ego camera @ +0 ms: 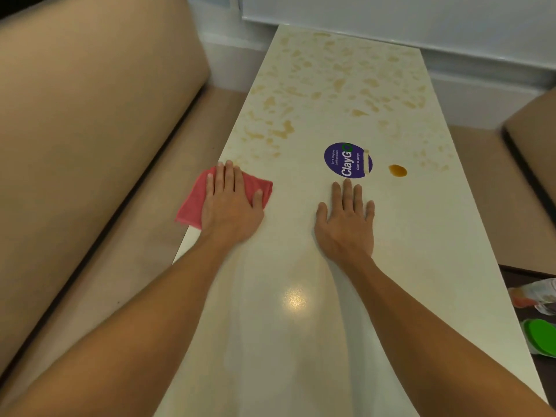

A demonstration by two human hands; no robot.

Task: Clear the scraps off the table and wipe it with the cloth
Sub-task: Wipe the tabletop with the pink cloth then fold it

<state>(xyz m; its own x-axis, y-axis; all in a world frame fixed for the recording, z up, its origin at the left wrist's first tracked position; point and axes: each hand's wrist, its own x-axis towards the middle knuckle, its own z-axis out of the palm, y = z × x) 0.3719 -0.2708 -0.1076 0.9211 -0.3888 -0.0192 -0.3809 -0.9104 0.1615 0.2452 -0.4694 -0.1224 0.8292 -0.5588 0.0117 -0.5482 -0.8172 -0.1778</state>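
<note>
The pink cloth [192, 203] lies at the left edge of the pale table [301, 326], one corner hanging just past the rim toward the bench seat [75, 130]. The left hand [230, 206] presses flat on it, fingers straight and close together, thumb out to the side. The right hand [346, 224] rests bare on the tabletop, fingers slightly spread, just short of a purple round sticker [348, 160]. The cloth looks soft, light and limp, so I'd say it will bunch or fold if pushed by one edge; a flat palm over its middle seems the surest hold. Beside the sticker sits an amber blob [397, 170], and yellowish smears [331, 73] cover the far half, so most of the wiping looks undone
</note>
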